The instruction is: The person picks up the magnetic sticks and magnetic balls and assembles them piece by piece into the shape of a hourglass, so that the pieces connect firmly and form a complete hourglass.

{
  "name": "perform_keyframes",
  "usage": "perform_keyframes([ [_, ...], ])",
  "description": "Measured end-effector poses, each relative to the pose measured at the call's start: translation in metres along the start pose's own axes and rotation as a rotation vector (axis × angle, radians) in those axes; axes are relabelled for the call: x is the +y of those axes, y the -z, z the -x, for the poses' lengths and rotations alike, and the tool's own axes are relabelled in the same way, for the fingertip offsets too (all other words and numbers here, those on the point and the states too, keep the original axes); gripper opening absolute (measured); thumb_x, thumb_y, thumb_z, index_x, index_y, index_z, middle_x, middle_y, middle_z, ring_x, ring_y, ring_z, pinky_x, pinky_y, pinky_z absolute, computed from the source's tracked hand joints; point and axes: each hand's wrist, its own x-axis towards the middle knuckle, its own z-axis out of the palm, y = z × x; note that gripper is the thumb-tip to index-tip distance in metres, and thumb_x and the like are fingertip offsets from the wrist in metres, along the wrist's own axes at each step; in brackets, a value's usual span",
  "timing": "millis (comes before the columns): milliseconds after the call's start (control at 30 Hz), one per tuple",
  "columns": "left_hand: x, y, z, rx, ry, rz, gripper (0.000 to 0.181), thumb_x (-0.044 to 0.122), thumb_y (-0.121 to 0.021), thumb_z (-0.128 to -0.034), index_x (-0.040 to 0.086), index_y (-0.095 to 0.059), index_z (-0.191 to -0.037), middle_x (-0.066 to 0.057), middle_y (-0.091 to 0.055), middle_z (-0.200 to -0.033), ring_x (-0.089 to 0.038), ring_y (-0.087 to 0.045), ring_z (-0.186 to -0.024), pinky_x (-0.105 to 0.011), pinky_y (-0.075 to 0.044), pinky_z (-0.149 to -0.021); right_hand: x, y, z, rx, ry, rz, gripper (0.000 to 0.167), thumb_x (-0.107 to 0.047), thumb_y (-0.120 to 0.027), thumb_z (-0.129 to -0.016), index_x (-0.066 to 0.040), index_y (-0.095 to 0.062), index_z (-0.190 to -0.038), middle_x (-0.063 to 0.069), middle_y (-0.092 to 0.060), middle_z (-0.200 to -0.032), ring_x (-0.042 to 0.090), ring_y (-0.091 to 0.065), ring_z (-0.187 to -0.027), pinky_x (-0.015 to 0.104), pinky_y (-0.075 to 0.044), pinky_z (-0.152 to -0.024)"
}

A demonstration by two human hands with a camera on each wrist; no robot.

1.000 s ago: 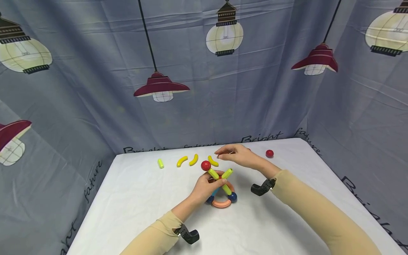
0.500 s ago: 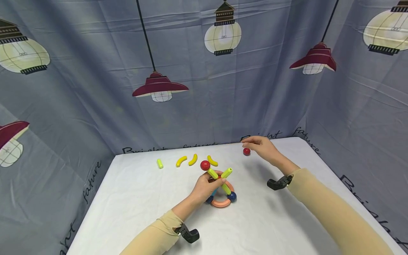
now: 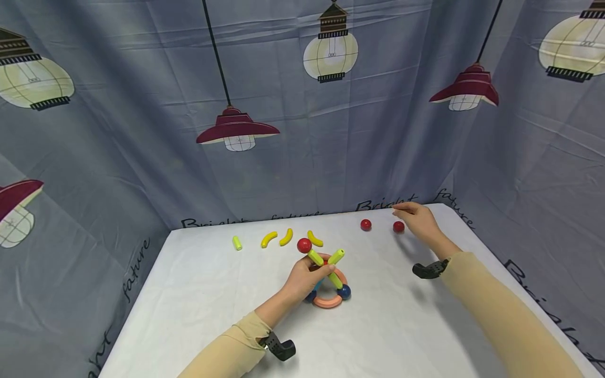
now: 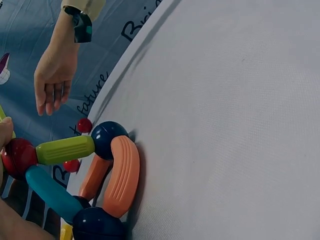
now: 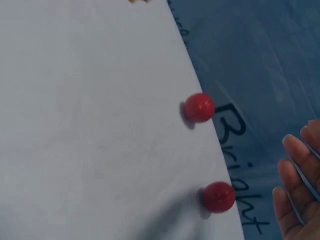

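The left hand (image 3: 301,276) grasps the toy frame (image 3: 335,281), thumb and fingers pinched about the red joint ball (image 4: 19,159) where its sticks meet. That hold probably steadies the frame, whose base of dark blue balls (image 3: 344,292) and orange curves (image 3: 327,303) appears to rest on the cloth. One green stick (image 3: 315,257) points up and left from the joint, tipped with a red ball (image 3: 304,245); another (image 3: 336,256) slants right, its end bare.

The right hand (image 3: 418,221) grasps nothing. Well off to the frame's right and behind it, its fingers reach out above a loose red ball (image 3: 398,227), apart from it; a second loose ball (image 3: 366,224) lies nearer the frame.

Behind the frame and to its left are three yellow curves (image 3: 286,237), then a short green stick (image 3: 237,242), perhaps spread out for easy picking. No container shows; these spares lie directly on the white cloth (image 3: 227,299).
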Motion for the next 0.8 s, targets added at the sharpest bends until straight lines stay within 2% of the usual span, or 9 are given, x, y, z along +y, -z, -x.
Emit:
perform_keyframes([
  [233, 0.0, 0.0, 0.0, 0.005, -0.019, -0.006, 0.033, 0.031, -0.072, -0.0972, 0.01, -0.068, -0.123, -0.003, -0.069, -0.113, -0.018, -0.062, -0.105, -0.036, -0.052, -0.091, 0.022, 0.003, -0.002, 0.049, -0.027, 0.042, 0.047, -0.03, -0.048, -0.108, -0.001, -0.053, -0.145, 0.025, -0.052, -0.143, 0.043, -0.047, -0.133, 0.058, -0.04, -0.106],
  [400, 0.0, 0.0, 0.0, 0.004, -0.003, -0.005, 0.032, 0.032, -0.072, -0.0971, 0.012, -0.069, -0.122, -0.002, -0.069, -0.113, -0.018, -0.062, -0.105, -0.036, -0.051, -0.091, 0.036, 0.001, -0.004, 0.062, -0.053, 0.08, 0.049, -0.03, -0.047, -0.108, 0.005, -0.052, -0.143, 0.03, -0.052, -0.142, 0.045, -0.047, -0.133, 0.057, -0.039, -0.108],
  [533, 0.002, 0.0, 0.001, -0.001, 0.011, -0.002, 0.031, 0.034, -0.072, -0.0975, 0.013, -0.069, -0.121, -0.002, -0.068, -0.11, -0.017, -0.061, -0.103, -0.035, -0.049, -0.089, 0.044, -0.005, -0.006, 0.053, -0.125, 0.085, 0.054, -0.031, -0.045, -0.108, 0.009, -0.047, -0.144, 0.033, -0.049, -0.143, 0.047, -0.047, -0.131, 0.058, -0.039, -0.108],
  [700, 0.002, -0.001, 0.001, 0.012, 0.007, 0.011, 0.03, 0.029, -0.072, -0.0976, 0.012, -0.069, -0.121, -0.001, -0.068, -0.11, -0.016, -0.061, -0.102, -0.034, -0.049, -0.088, 0.053, -0.015, -0.01, 0.059, -0.249, 0.083, 0.058, -0.034, -0.042, -0.109, 0.01, -0.043, -0.147, 0.033, -0.044, -0.147, 0.047, -0.042, -0.135, 0.058, -0.038, -0.11],
  [800, 0.002, -0.001, 0.001, 0.013, 0.009, 0.009, 0.03, 0.03, -0.072, -0.0972, 0.012, -0.069, -0.121, -0.001, -0.068, -0.111, -0.016, -0.061, -0.103, -0.035, -0.05, -0.09, 0.059, -0.02, -0.014, 0.073, -0.288, 0.077, 0.06, -0.036, -0.041, -0.109, 0.009, -0.041, -0.149, 0.033, -0.041, -0.15, 0.047, -0.039, -0.139, 0.058, -0.034, -0.113],
])
